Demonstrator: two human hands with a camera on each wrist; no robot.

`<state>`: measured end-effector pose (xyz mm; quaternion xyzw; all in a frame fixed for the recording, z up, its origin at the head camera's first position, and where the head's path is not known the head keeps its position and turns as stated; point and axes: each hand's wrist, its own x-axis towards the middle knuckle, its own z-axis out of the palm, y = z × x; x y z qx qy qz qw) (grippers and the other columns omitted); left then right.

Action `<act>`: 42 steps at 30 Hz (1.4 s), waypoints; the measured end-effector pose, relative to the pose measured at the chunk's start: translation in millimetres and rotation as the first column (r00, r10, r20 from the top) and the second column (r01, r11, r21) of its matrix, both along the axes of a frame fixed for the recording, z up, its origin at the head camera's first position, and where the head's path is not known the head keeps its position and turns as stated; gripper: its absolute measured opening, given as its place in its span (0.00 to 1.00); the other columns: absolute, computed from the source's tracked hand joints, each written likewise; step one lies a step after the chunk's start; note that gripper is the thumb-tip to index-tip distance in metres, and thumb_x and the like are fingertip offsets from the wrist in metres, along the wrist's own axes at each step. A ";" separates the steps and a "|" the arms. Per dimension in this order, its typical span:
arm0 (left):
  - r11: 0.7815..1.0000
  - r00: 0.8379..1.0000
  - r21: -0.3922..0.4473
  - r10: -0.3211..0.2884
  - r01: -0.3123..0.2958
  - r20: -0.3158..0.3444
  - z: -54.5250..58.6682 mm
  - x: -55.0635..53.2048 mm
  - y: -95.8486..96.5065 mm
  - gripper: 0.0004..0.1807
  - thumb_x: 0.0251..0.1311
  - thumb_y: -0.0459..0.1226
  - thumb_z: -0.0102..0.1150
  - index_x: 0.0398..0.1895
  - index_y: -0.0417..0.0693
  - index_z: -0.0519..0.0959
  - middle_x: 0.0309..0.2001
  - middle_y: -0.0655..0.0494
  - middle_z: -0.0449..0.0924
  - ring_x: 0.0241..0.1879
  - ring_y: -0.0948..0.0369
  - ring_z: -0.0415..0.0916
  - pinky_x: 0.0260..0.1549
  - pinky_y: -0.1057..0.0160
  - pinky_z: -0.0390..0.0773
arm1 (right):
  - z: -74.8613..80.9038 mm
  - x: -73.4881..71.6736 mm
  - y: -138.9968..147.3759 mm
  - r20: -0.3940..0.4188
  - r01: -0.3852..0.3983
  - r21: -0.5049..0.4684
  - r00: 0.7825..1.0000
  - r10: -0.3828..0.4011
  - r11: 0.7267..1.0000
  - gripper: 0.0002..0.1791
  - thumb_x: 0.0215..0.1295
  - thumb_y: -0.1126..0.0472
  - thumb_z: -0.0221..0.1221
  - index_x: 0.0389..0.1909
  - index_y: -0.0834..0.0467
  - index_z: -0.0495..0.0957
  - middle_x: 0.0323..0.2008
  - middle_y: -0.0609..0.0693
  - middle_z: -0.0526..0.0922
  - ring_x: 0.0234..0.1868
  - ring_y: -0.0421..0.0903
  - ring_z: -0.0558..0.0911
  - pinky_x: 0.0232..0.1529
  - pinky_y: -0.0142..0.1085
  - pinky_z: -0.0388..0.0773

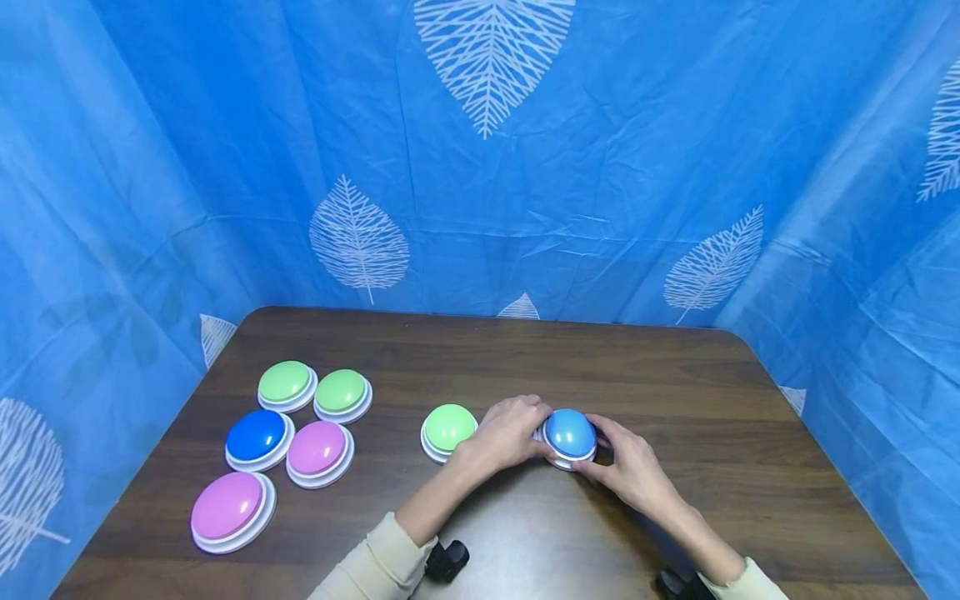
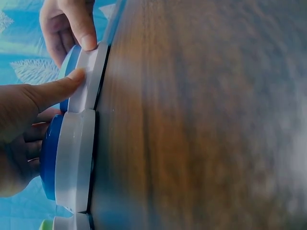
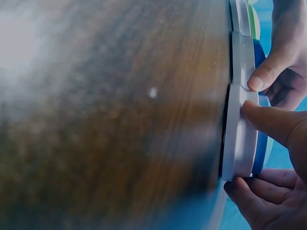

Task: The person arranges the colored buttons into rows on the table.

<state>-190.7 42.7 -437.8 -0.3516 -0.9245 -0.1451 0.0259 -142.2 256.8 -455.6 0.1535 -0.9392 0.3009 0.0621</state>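
A blue dome button [image 1: 568, 433] with a white base sits at the right end of a row on the table. My right hand [image 1: 637, 473] grips its base from the right, thumb in front and fingers round the far side. From the left my left hand [image 1: 510, 433] holds the same button, thumb [image 2: 74, 76] on the near face of the base where it meets its neighbour. Under the left hand is a second blue button [image 2: 74, 158], hidden in the head view. Left of it stands a green button [image 1: 450, 427], partly behind the left wrist.
On the wooden table's [image 1: 480, 367] left side stand two more green buttons [image 1: 283, 382] [image 1: 341, 390], another blue button [image 1: 255, 435] and two pink buttons [image 1: 317, 448] [image 1: 227, 506]. A blue leaf-print curtain [image 1: 570, 208] hangs along the back and sides.
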 end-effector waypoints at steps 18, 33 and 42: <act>0.980 0.987 0.124 0.146 -0.153 0.060 25.9 6.3 -92.7 0.40 0.54 0.53 0.72 0.64 0.40 0.73 0.59 0.46 0.75 0.60 0.51 0.73 0.58 0.51 0.73 | 33.4 -28.0 -32.4 0.131 -0.141 0.151 0.984 0.122 0.978 0.51 0.50 0.45 0.75 0.70 0.64 0.64 0.65 0.64 0.71 0.62 0.64 0.72 0.57 0.61 0.71; 0.880 0.880 0.089 0.452 -0.467 0.144 44.3 12.9 -221.5 0.42 0.51 0.47 0.76 0.63 0.31 0.70 0.59 0.33 0.72 0.60 0.38 0.69 0.57 0.39 0.70 | 51.6 -67.2 -171.5 0.105 -0.365 0.134 0.930 0.353 0.921 0.48 0.54 0.45 0.73 0.71 0.60 0.64 0.68 0.57 0.70 0.68 0.54 0.69 0.64 0.49 0.69; 0.880 0.864 -0.019 0.470 -0.475 0.183 45.8 -0.9 -252.2 0.44 0.48 0.47 0.77 0.60 0.25 0.70 0.55 0.30 0.73 0.55 0.37 0.71 0.54 0.40 0.73 | 53.4 -81.4 -236.5 0.123 -0.453 0.203 0.891 0.436 0.868 0.47 0.56 0.43 0.71 0.71 0.61 0.64 0.68 0.55 0.70 0.67 0.49 0.70 0.64 0.43 0.70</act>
